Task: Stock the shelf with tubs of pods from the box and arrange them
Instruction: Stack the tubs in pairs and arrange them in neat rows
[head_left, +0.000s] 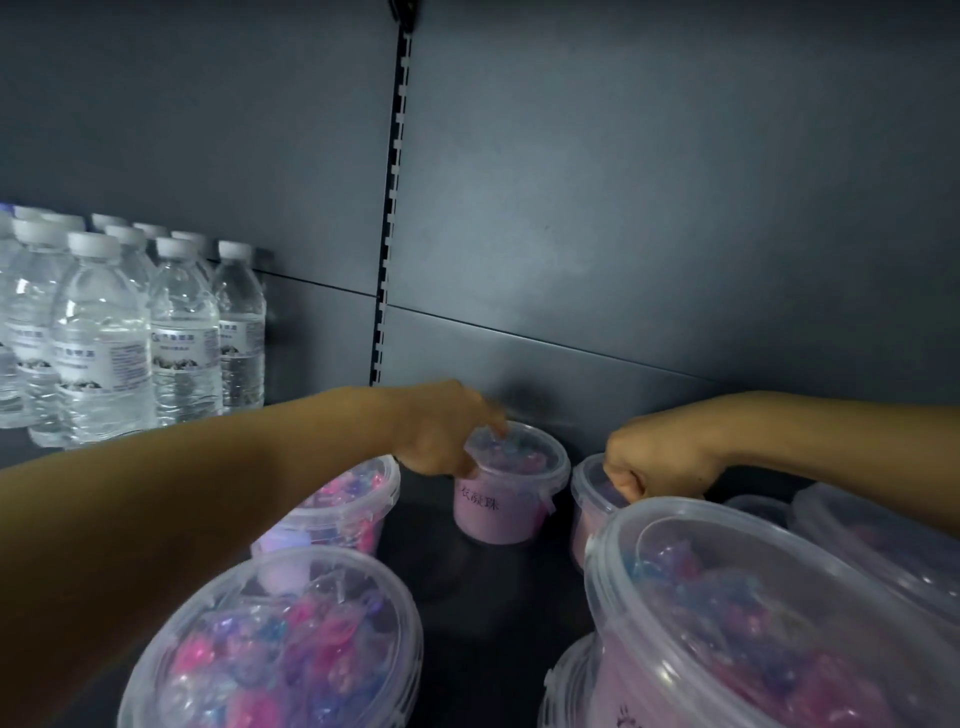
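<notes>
Several clear tubs of pink and purple pods stand on the dark shelf (467, 582). My left hand (447, 436) grips the rim and lid of a pink-labelled tub (506, 504) at the back of the shelf, fingers curled over its top. My right hand (660, 457) is curled over the lid of another back tub (589, 493), which is mostly hidden behind a large near tub (753, 613). More tubs stand at the front left (280, 654), behind it (343, 504) and at the far right (878, 540).
A group of water bottles (104, 332) with white caps fills the left part of the shelf. The grey back panel (623, 234) with a slotted upright (392, 208) closes the rear. A dark gap runs between the left and right tubs.
</notes>
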